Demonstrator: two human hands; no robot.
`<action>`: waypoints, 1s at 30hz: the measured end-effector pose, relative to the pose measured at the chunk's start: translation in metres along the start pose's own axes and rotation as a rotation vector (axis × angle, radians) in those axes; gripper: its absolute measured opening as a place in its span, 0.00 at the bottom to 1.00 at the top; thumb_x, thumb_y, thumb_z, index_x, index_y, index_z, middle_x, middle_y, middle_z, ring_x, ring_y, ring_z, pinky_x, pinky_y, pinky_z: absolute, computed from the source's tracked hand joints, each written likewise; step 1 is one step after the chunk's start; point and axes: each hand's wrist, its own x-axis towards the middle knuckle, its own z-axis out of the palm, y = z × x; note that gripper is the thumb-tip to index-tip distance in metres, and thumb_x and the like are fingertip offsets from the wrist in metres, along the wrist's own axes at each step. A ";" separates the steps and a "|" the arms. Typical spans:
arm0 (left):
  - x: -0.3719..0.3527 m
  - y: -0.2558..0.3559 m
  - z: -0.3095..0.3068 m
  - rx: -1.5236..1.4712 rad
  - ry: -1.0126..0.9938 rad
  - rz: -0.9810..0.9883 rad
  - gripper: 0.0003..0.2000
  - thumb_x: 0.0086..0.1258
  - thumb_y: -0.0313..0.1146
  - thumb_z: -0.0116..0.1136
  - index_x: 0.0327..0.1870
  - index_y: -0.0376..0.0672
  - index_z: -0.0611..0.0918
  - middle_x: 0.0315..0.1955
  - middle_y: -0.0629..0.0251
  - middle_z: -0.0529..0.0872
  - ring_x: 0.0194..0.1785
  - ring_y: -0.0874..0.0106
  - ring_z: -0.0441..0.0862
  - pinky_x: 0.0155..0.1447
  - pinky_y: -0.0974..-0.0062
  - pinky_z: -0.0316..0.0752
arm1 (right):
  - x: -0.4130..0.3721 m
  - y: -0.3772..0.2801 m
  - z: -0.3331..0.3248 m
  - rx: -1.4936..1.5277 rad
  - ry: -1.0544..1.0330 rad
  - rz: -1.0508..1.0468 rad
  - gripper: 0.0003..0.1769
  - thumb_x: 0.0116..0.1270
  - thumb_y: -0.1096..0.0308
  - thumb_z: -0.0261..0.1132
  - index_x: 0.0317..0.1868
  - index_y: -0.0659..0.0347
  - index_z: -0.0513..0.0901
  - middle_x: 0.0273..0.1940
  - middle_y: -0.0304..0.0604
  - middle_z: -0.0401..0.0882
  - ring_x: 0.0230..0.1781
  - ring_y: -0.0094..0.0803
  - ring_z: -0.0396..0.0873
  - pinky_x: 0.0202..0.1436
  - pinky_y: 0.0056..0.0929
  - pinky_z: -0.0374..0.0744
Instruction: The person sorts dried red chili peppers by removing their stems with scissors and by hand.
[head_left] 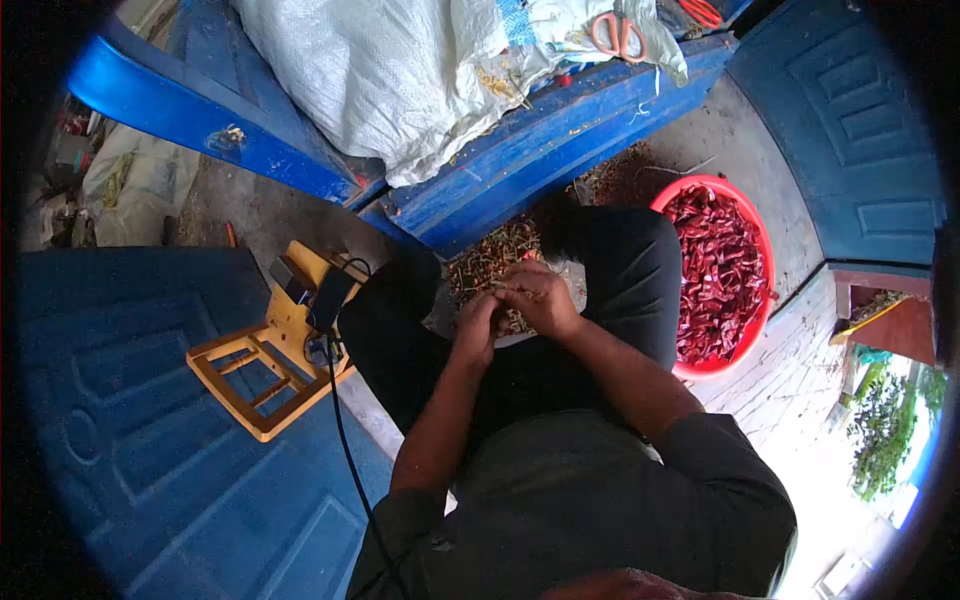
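My left hand [478, 326] and my right hand [544, 302] meet between my knees, fingertips pinched together. Both are closed, and whatever small piece sits between the fingers is too small to make out. Just beneath and beyond them is a heap of brownish stems and bits [496, 254], with a few red pieces among it. Beside my right knee stands a round red basin [767, 262] filled with dark red dried chilies [716, 270]; neither hand touches it.
A blue wooden bench [600, 120] carries a white woven sack [350, 75] and orange-handled scissors [619, 38]. To the left, a small wooden chair [262, 425] holds a black device with a cable [345, 455]. Blue doors [170, 400] flank both sides.
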 end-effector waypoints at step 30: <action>-0.016 0.006 0.017 0.050 0.014 0.005 0.04 0.74 0.33 0.50 0.40 0.44 0.77 0.20 0.76 0.68 0.18 0.82 0.61 0.22 0.80 0.55 | 0.003 0.072 -0.034 0.831 0.310 1.010 0.13 0.74 0.59 0.66 0.46 0.61 0.84 0.38 0.39 0.85 0.39 0.29 0.83 0.46 0.30 0.80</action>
